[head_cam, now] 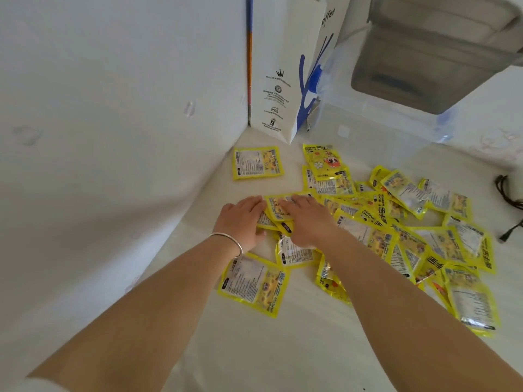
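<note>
1. this looks like a plain room in a home, or a small storage corner. two bare white walls [113,108] meet at a corner with nothing hung on them.
2. a reused paper coffee bag [278,80] stands in that corner, and a blue and orange pole [249,66] stands upright just behind it.
3. a clear, blue-clipped plastic storage box [396,117] of the household kind sits beside the bag.
4. yellow hand-warmer packets [410,236] lie loose in a heap on a pale surface [283,349].
5. a black cable [506,190] lies at the right edge.
</note>
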{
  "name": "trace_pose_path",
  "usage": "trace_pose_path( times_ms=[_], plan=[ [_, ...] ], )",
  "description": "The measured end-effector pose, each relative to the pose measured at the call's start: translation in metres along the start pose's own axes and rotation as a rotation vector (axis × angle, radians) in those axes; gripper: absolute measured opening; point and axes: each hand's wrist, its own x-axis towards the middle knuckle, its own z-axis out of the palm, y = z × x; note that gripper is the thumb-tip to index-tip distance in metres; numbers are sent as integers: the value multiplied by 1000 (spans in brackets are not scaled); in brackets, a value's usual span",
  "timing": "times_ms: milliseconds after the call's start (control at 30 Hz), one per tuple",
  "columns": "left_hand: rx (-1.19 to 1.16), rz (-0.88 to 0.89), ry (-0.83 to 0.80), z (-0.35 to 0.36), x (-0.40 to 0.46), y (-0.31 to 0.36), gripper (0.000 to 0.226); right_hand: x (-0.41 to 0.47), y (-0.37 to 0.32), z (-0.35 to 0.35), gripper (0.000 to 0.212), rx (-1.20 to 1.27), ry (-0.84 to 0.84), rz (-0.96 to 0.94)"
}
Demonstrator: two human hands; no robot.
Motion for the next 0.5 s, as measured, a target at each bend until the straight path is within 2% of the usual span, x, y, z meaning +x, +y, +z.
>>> trace_pose_path(
  times_ms=[133,300,400,467,500],
  plan=[
    [23,-60,107,3,11,10,52,1,7,-6,69,64,13,-33],
    [34,-90,139,-4,15,12,42,-4,17,-9,56,153,131,-19],
    [50,-98,151,-11,17,-1,37,-7,25,-13,34,443,162,12],
    [56,-114,181,-18,17,-6,31,-9,29,-16,18,675,224,114],
    [49,-142,208,-21,18,-8,28,-9,30,-19,19,793,287,194]
  ],
)
